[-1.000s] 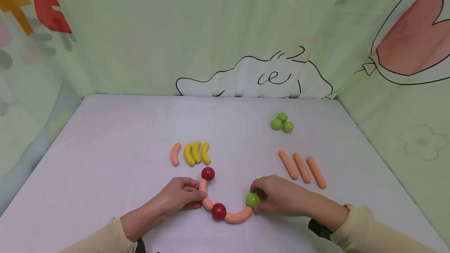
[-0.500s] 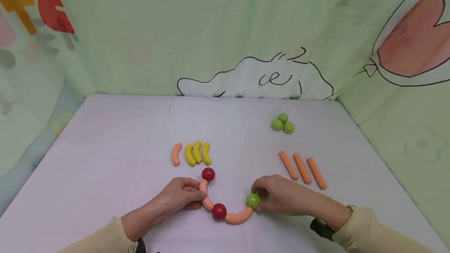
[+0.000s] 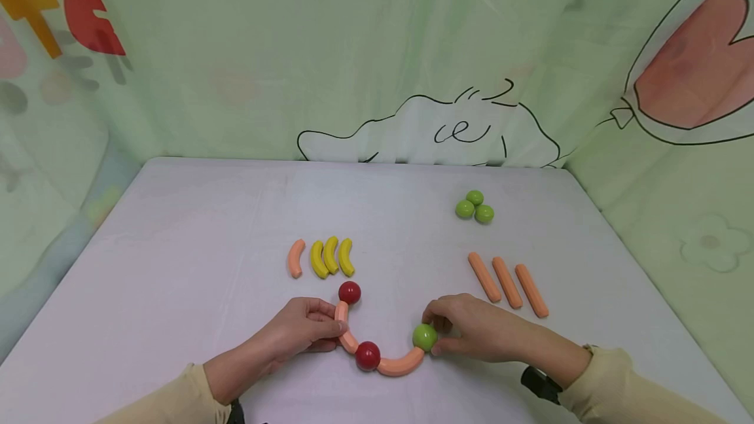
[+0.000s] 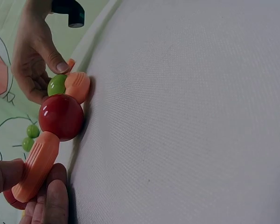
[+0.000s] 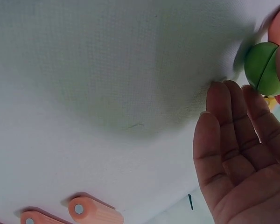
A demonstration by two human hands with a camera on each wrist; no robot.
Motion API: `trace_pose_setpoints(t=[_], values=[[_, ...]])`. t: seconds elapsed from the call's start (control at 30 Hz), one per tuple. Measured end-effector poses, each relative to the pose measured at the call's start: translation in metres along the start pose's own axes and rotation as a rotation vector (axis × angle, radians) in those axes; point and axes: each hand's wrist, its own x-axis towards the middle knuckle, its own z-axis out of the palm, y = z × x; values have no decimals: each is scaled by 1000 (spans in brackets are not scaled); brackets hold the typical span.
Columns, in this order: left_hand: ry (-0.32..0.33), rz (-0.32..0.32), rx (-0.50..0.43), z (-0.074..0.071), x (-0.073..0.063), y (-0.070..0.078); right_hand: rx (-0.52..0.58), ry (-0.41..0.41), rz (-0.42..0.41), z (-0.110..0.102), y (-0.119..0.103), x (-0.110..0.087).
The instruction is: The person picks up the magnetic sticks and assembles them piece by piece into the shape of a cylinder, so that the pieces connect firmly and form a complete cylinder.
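The left hand (image 3: 302, 326) pinches a curved orange piece (image 4: 37, 164) (touching two red balls (image 3: 368, 356)) between thumb and fingers, the right hand (image 3: 471, 327) pinching a green ball (image 3: 424, 337).

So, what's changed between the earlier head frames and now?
Little, if anything, beyond a slight head-camera shift; nothing grabbed or released. Left hand still pinches a curved pink piece, right hand a green ball; everything else stayed put.

red balls (image 4: 61, 117): glossy, smooth | curved pieces (image 4: 36, 167): grooved | tablecloth (image 4: 186, 102): matt, woven
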Motion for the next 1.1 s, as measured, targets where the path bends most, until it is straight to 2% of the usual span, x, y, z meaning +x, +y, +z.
trace_pose_setpoints(t=[0.17,0.33,0.47,0.6,0.73,0.93,1.1], values=[[-5,-2,-12,0,-1,0,1,0,21,0,0,0],[-4,-7,-7,0,-2,0,17,12,116,1,-3,-5],[-2,-11,-7,1,-2,0,110,23,207,7,-7,-11],[-3,-21,-19,2,-1,-3,204,30,233,16,-9,-15],[-21,-38,-34,4,-2,-7,192,87,241,20,-10,-12],[-44,-57,-22,11,-5,-9,163,148,362,17,-12,0],[-58,-90,-32,16,-8,-12,130,189,406,12,-13,9]])
